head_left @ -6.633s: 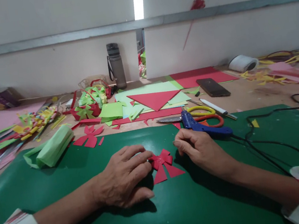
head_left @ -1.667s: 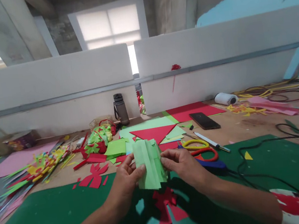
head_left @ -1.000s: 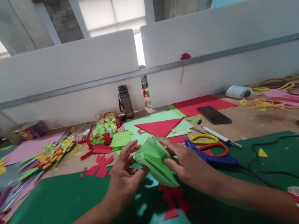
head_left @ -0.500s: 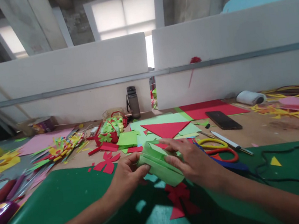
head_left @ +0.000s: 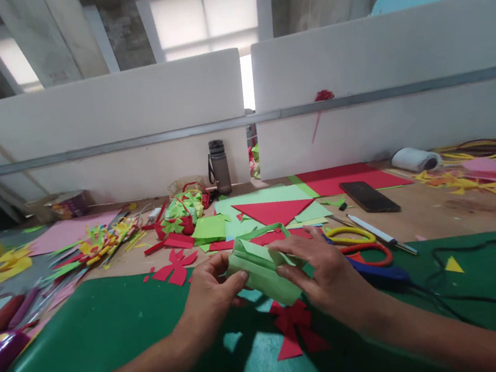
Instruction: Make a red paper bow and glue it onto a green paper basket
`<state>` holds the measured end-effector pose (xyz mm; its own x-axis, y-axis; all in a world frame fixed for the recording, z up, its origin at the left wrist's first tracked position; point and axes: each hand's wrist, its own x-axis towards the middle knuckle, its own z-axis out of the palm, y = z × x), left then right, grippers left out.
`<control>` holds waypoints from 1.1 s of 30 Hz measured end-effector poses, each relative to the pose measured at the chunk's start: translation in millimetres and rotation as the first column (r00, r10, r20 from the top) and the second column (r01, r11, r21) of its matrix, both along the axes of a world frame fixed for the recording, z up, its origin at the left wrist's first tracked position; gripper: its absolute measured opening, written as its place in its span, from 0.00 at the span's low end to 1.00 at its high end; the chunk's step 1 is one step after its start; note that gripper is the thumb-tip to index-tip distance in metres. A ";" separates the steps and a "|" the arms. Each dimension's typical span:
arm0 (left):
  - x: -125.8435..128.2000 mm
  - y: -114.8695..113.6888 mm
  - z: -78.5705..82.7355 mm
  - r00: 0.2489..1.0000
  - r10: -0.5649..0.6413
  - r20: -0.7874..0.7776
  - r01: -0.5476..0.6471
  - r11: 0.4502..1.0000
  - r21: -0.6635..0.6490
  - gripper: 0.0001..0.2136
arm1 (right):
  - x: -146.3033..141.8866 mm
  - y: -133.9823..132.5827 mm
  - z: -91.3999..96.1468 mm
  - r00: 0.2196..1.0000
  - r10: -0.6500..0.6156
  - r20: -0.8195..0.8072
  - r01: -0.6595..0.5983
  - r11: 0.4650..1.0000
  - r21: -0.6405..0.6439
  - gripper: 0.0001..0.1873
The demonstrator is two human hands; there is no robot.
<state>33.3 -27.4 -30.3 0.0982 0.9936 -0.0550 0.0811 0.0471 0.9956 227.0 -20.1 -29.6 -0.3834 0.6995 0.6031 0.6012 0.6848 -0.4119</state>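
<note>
A light green folded paper basket (head_left: 265, 273), with a thin strip like a handle along its far side, is held tilted above the table by both hands. My left hand (head_left: 216, 287) pinches its left end between thumb and fingers. At the right end, my right hand (head_left: 318, 262) grips the side wall, the thumb and fingers closed on the paper. Below the basket lies a red paper bow (head_left: 297, 328) on the green cutting mat (head_left: 134, 327). A red cut-paper shape (head_left: 177, 266) rests left of the hands.
Scissors with yellow handles (head_left: 353, 234) and a pair with red handles (head_left: 374, 254) lie right of my hand, beside a blue corded tool (head_left: 385, 274). Behind are paper sheets (head_left: 274, 210), a phone (head_left: 369, 196), a water bottle (head_left: 220, 168) and a finished red-and-green basket (head_left: 178, 218).
The basket has turned slightly in the hands, and its handle strip shows more clearly at the far side. My right fingers have shifted a little along the paper. The view tilts slightly.
</note>
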 end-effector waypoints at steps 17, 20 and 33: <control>5.1 -2.9 -7.2 1.000 0.004 0.002 -0.004 1.000 0.016 0.10 | -1.6 0.1 3.1 1.000 -0.007 -0.027 0.005 0.998 -0.068 0.08; 5.2 -2.9 -11.1 0.999 -0.017 0.031 0.016 0.999 0.031 0.10 | 0.0 1.2 2.5 0.999 -0.033 -0.007 0.033 0.999 -0.024 0.08; 9.2 -3.6 -14.1 0.969 -0.045 0.241 0.047 0.999 -0.005 0.27 | -2.7 7.7 -9.0 0.992 -0.017 0.128 -0.002 0.989 0.146 0.09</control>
